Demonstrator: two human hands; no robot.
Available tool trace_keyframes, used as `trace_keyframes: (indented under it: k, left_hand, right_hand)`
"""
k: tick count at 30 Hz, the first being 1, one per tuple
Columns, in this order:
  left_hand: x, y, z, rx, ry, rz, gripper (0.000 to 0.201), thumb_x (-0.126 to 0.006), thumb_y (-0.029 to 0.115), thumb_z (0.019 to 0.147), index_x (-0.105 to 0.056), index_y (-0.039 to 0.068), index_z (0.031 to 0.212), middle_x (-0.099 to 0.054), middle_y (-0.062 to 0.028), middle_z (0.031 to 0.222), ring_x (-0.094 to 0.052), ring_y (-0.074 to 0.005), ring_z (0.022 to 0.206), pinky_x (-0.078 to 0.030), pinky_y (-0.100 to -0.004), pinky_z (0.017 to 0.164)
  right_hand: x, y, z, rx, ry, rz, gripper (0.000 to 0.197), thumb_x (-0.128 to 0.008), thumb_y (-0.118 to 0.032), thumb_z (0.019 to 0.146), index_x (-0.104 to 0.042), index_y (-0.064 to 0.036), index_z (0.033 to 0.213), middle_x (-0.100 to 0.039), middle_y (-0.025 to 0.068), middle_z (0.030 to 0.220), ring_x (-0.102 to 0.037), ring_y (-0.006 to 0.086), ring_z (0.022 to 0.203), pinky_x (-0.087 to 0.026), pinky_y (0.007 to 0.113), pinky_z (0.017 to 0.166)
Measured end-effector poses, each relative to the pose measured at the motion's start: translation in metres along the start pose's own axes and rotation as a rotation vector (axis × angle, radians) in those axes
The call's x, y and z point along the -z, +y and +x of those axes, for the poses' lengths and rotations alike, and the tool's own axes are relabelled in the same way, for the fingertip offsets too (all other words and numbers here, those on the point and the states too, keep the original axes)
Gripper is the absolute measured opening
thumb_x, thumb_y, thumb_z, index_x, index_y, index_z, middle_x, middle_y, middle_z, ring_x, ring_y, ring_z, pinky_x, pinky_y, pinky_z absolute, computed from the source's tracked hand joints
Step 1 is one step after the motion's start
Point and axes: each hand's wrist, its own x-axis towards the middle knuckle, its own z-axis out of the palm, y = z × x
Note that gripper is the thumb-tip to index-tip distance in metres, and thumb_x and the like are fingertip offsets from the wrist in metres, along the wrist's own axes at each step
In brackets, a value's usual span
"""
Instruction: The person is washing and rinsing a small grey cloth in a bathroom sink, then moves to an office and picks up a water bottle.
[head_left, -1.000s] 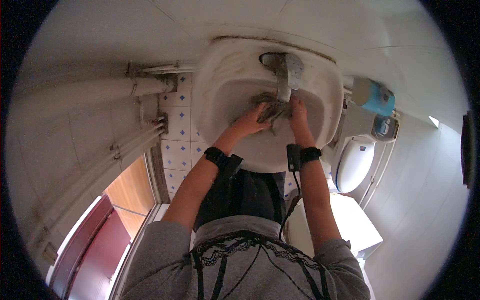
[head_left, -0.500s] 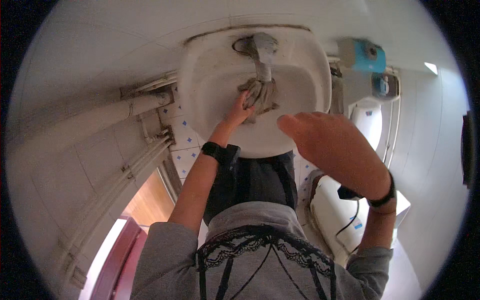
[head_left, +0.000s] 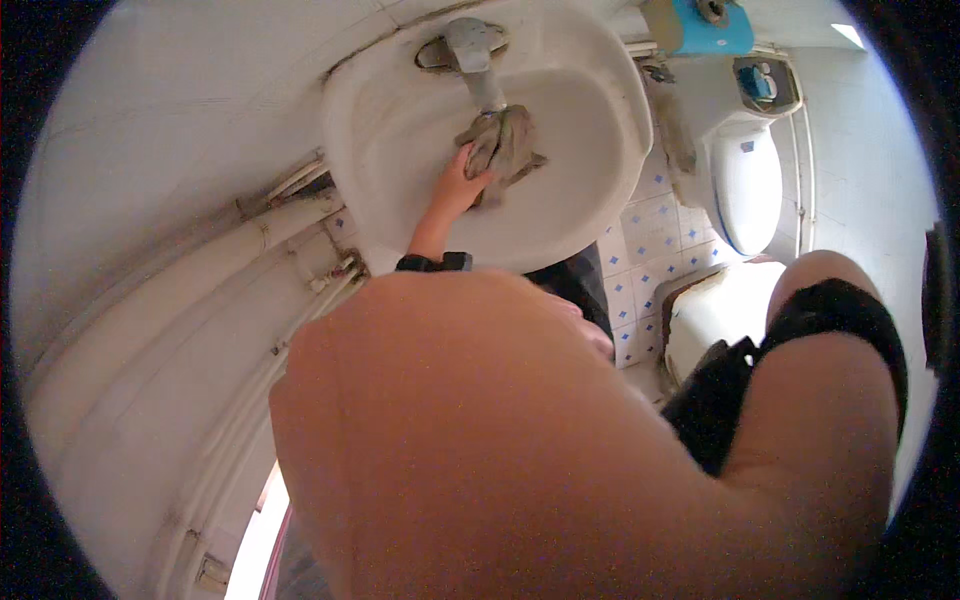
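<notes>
One left hand point(head_left: 458, 190) squeezing wet grey rag point(head_left: 503, 145) under sink point(head_left: 400, 150) tap point(head_left: 470, 50); right hand point(head_left: 500, 440) blurry, grip unclear. Rinsing step; needs wringing next.

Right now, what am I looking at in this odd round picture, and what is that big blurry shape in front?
No machine here: a person wears a wide fisheye camera on the head, looking down, so straight edges bend. The left hand grips a grey-brown cloth inside a white sink, just under the metal tap. The large blurred shape is the person's right hand and arm raised close to the lens, with a black wristband; whether it holds anything cannot be told. To the right stand a white toilet and a blue-topped container over patterned floor tiles.
</notes>
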Motion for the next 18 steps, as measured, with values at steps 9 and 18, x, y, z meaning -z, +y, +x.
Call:
trace_keyframes:
  k: [9, 18]
  left_hand:
    - [-0.004, -0.028, 0.005, -0.059, 0.038, -0.019, 0.066, -0.06, 0.033, 0.071, -0.032, 0.006, 0.125, -0.044, -0.0181, 0.118, -0.043, -0.03, 0.109, -0.034, -0.0347, 0.09]
    - [0.0, -0.015, -0.001, -0.023, 0.045, -0.063, 0.066, -0.062, 0.031, 0.07, -0.034, 0.006, 0.124, -0.047, -0.0177, 0.115, -0.046, -0.0292, 0.106, -0.037, -0.0341, 0.087]
  right_hand:
    - [-0.003, -0.015, 0.009, 0.088, -0.003, 0.032, 0.024, -0.062, -0.008, 0.059, -0.051, 0.0, 0.079, -0.056, 0.01, 0.064, -0.058, 0.0188, 0.06, -0.046, 0.027, 0.051]
    - [0.001, -0.021, 0.013, 0.112, -0.011, 0.056, 0.027, -0.063, -0.009, 0.055, -0.054, 0.0005, 0.078, -0.057, 0.0105, 0.062, -0.059, 0.0196, 0.059, -0.046, 0.028, 0.05]
